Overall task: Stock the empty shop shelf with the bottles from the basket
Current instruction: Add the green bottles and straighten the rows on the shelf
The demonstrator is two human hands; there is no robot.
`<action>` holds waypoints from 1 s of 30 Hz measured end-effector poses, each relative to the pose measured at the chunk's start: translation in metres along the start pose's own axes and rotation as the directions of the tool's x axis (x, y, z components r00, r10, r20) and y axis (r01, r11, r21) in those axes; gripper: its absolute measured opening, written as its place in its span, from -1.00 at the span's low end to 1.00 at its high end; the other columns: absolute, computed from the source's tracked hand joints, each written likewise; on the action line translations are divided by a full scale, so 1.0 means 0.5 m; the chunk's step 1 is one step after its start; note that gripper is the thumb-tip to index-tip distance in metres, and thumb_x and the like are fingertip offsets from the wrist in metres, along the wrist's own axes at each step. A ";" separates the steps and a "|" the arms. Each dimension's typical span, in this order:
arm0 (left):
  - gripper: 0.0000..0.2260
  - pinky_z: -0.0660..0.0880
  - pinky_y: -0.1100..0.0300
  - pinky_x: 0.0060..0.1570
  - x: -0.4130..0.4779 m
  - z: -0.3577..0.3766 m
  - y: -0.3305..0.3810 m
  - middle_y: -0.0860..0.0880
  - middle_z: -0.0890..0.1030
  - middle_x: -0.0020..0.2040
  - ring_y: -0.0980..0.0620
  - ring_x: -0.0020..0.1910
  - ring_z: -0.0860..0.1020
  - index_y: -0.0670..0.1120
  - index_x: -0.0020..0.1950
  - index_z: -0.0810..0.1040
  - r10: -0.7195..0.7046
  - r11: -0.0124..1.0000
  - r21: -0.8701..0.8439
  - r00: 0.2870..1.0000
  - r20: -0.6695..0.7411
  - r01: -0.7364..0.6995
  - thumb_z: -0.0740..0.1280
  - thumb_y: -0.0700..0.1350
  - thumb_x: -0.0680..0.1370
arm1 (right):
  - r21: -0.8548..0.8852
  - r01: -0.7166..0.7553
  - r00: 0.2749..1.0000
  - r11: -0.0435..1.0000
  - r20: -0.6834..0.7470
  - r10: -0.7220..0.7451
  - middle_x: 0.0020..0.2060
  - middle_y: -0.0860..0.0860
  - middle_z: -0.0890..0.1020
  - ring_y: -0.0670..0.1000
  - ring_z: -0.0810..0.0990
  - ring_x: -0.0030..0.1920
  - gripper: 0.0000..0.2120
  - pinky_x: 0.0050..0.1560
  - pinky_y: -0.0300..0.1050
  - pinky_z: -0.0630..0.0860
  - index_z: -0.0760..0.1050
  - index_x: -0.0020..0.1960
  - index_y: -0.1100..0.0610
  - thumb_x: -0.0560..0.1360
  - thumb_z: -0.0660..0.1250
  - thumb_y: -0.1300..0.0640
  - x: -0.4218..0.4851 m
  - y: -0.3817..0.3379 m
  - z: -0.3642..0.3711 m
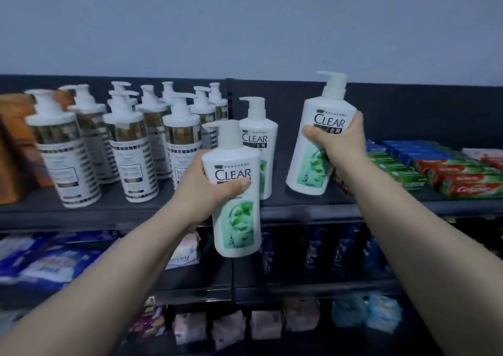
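– 3 green-and-white shampoo bottles in sight, yes? Where is the nearest one?

– The front bottle (236,228) is in the left hand (202,192). The grip is closed round its upper half, with the thumb across the label and the fingers behind. The bottle is held nearly upright in the air, in front of the front edge of the top shelf (294,202), with its base lower than that edge.

– And the right hand?

– The right hand (343,138) has its grip wrapped round the middle of the tilted bottle (329,102), thumb on the label. That bottle leans with its pump toward the right, over the middle of the top shelf. Its base is down at the shelf board, but I cannot tell whether it touches.

– The 3rd?

– The standing bottle (258,135) is upright on the top shelf on its own. It is just behind the front bottle and left of the tilted bottle.

– What else is on that shelf?

– Toward the left end there is a cluster of striped bottles (136,149) with white pumps, and an orange box (11,151) at the far left edge. At the right end, toothpaste boxes (462,176) lie flat in rows, near the tilted bottle.

– Below?

– Soft packs (51,263) in blue and pale wrappers sit on the lower shelves.
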State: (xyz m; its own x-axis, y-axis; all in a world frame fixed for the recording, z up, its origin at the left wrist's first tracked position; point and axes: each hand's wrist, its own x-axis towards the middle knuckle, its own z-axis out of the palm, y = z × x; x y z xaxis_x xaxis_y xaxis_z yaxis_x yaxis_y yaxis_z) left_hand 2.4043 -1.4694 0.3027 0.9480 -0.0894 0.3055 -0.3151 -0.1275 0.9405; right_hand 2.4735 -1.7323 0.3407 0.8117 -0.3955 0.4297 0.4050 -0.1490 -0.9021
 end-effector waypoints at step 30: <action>-0.48 0.58 -0.10 0.06 0.074 0.141 0.062 -0.30 0.63 0.10 -0.23 0.08 0.62 -0.27 0.28 0.46 0.029 0.986 -0.166 0.988 0.154 -0.003 0.51 -0.29 0.35 | 0.135 0.115 0.710 0.984 0.682 -0.177 0.04 -0.06 0.64 -0.12 0.62 0.04 -0.61 -0.03 -0.23 0.53 0.36 0.32 -0.01 0.52 0.28 -0.01 -0.040 0.010 -0.023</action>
State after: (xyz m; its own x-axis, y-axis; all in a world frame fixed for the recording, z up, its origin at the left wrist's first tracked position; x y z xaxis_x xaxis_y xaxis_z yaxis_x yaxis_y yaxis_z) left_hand 2.4264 -1.5462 0.3324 0.9202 -0.2445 0.3057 -0.3057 0.0388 0.9513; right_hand 2.4544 -1.7353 0.3273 0.7914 0.3633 0.4915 0.5492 -0.0695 -0.8328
